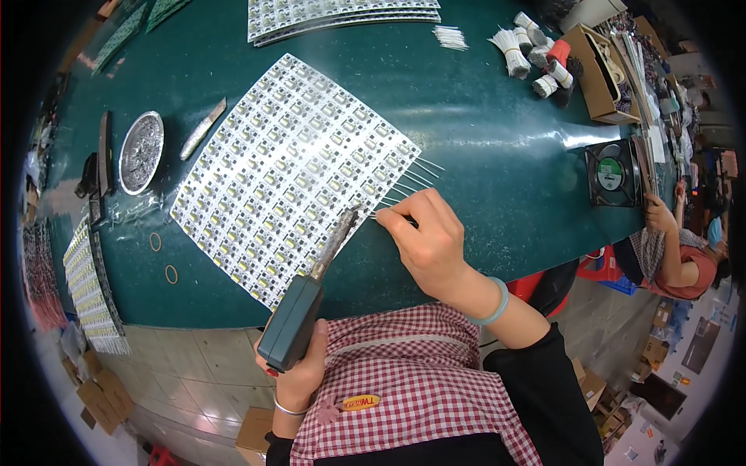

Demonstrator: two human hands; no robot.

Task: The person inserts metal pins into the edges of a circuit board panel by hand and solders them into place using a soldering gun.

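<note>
Left hand (305, 371) clasping a green soldering tool (289, 322), right hand (427, 242) pinching a thin wire (374, 217), white circuit-board sheet (295, 175) just left of that pinch, lettered yellow badge (362, 401) below it, oval bowl (162, 140) of silvery material (141, 157) farther left

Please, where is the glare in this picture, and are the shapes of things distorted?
Head view: strong glare on the green table, brightest beside the black fan; head view: milder sheen on the white board; head view: fisheye bending curves the table's near edge.

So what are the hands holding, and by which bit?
The left hand grips the soldering iron by its green casing. The right hand seems to pinch a wire; exactly where is hidden.
</note>
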